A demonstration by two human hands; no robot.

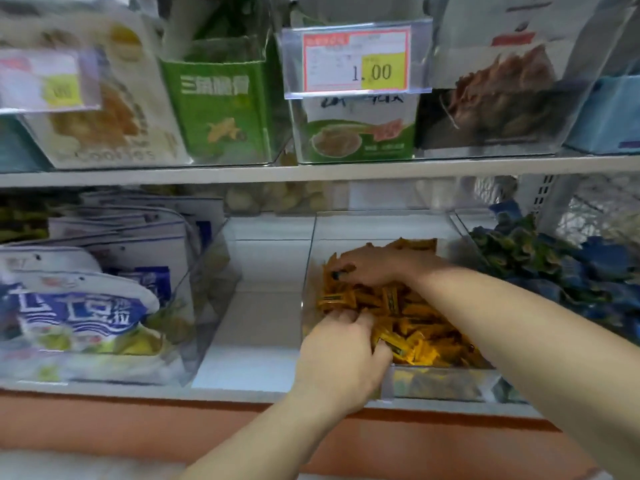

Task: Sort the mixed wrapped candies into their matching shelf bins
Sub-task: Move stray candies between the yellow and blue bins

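Bin [309,251], 1, yellow candies [426,327]; L hand [343,355] grip grasping candies, R hand [374,268] grip unclear.

The left hand [341,355] grips among the orange wrapped candies [420,329], its fingertips buried. Farther in, the right hand [375,268] hides whatever lies beneath its palm. The red-bordered paper price label [355,62] has unreadably small print. At far right, the blue wrapped candies [571,268] are cut off. At left, the blue-and-white plastic bags [79,306] are blurred.
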